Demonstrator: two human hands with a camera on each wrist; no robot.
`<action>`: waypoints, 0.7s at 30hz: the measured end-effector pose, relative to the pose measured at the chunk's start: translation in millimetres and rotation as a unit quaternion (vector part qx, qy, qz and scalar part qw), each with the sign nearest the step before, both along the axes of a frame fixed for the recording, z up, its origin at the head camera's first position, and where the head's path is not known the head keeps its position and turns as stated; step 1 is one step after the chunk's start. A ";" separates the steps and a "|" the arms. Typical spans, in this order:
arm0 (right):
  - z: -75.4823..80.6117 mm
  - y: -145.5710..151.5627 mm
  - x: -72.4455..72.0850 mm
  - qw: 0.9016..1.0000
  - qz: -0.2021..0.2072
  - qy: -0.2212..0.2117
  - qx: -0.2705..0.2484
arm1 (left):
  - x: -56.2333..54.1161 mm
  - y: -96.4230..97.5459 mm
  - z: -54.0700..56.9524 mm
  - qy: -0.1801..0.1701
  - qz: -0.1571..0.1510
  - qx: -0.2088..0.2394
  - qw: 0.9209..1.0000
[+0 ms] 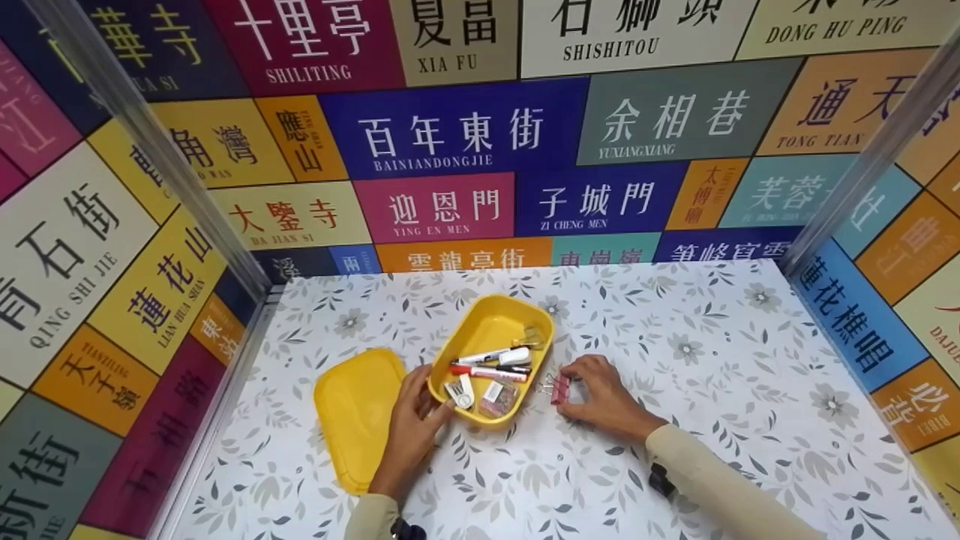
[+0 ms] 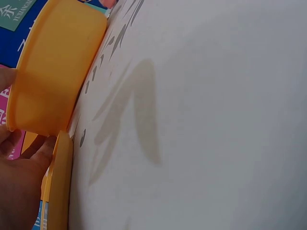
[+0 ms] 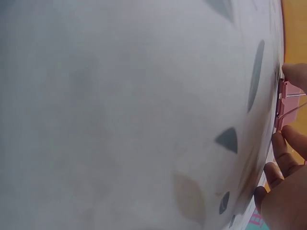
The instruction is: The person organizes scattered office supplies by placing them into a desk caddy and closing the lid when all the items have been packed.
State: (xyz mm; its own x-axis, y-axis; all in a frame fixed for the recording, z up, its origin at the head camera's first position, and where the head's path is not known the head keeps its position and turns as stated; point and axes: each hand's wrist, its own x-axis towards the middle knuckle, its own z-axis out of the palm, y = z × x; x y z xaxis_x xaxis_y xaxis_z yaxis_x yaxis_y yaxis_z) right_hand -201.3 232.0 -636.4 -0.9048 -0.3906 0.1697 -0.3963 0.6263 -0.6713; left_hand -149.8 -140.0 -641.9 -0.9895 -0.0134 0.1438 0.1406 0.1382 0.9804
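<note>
Pinching a pink binder clip [image 1: 560,390] by its two ends, your right hand [image 1: 604,397] has its grip narrowed to the clip's width, thumb on the near end and fingertips on the far one. The clip sits low at the surface of the bench [image 1: 720,405], just right of the yellow box [image 1: 491,330], its wire handles pointing toward the box wall.

Your left hand [image 1: 420,412] holds the box at its near left corner: the grip is spread around that corner, thumb by the near rim and fingers along the outer left side. The box is upright and lidless. Inside you have a white marker [image 1: 480,356], a red-capped marker [image 1: 491,373] and a white block [image 1: 514,356] across the middle, a clear packet [image 1: 497,397] and a small white-and-grey item [image 1: 460,392] at the near end, and a golden piece [image 1: 532,337] by the right wall, too small to identify.

The yellow lid [image 1: 356,420] lies left of the box, its right edge partly behind your left hand. Pale sleeves [image 1: 720,487] cover both your forearms, and a wall of coloured name panels [image 1: 454,127] rises behind the leaf-patterned bench.
</note>
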 end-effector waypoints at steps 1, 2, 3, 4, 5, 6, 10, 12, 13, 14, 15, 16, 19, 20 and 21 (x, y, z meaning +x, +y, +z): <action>0.1 0.3 -0.2 1.000 -0.001 0.002 0.000 | -0.2 0.1 0.2 0.001 0.000 -0.001 1.000; 0.0 0.5 -0.5 1.000 0.000 0.003 0.000 | -0.4 0.3 0.5 0.002 0.000 -0.002 1.000; 0.1 0.6 -0.7 1.000 -0.002 0.005 0.001 | -0.7 0.4 0.8 0.002 0.000 -0.003 1.000; 0.1 0.8 -1.0 1.000 -0.003 0.006 0.002 | -0.9 0.5 1.2 0.003 0.001 -0.003 1.000; 0.0 0.8 -1.3 1.000 -0.005 0.007 0.003 | -1.2 0.6 1.2 0.004 0.001 -0.004 1.000; -0.2 0.9 -1.6 1.000 -0.005 0.008 0.003 | -1.2 0.6 1.3 0.003 0.003 -0.006 1.000; -1.2 1.0 -2.6 1.000 -0.009 0.005 0.007 | -1.6 1.1 0.7 0.001 0.006 -0.008 1.000; -2.0 1.3 -2.5 1.000 -0.009 0.004 0.007 | -1.5 1.3 0.0 -0.002 0.007 -0.008 1.000; -2.1 1.6 -2.2 1.000 -0.009 0.002 0.006 | -1.6 1.3 -0.3 -0.001 0.006 -0.006 1.000; -2.3 2.1 -1.9 1.000 -0.009 0.002 0.003 | -1.5 1.3 -0.5 -0.002 0.006 -0.005 1.000; -2.4 2.6 -1.6 1.000 -0.007 0.002 -0.002 | -1.3 1.4 -0.5 -0.002 0.006 -0.005 1.000; -2.2 3.2 -1.2 1.000 -0.007 0.000 -0.008 | -1.2 1.3 -0.5 -0.003 0.006 -0.007 1.000; -1.0 5.3 0.0 1.000 0.002 -0.001 -0.030 | -0.5 1.0 0.3 -0.003 0.006 -0.008 1.000; -0.4 5.9 0.3 0.999 0.005 0.001 -0.037 | -0.3 0.9 0.5 -0.003 0.007 -0.009 1.000; 0.1 6.6 0.7 0.999 0.008 0.000 -0.043 | -0.3 0.7 0.4 -0.003 0.008 -0.009 1.000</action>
